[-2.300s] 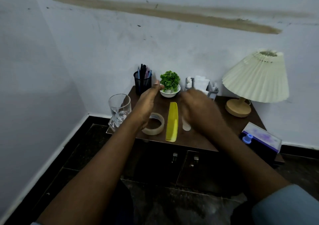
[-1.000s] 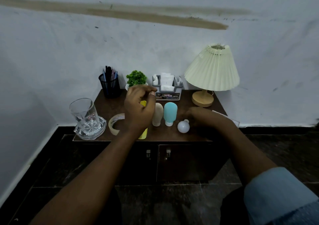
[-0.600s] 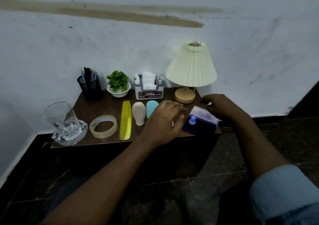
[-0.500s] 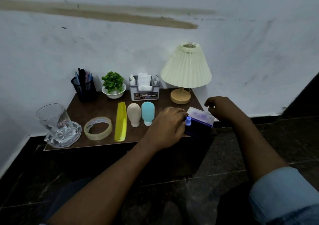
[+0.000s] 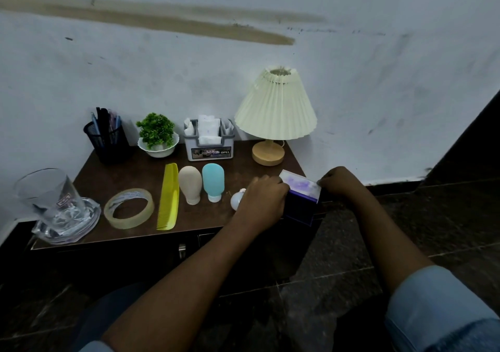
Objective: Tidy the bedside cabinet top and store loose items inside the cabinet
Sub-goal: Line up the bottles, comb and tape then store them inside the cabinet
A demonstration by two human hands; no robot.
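Left hand (image 5: 263, 199) and right hand (image 5: 338, 182) grip the purple box (image 5: 300, 199) between them.

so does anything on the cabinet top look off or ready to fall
The purple box sits askew, poking past the front right corner of the cabinet top, gripped by the left hand and right hand. At the front left corner, the drinking glass leans in a glass dish.
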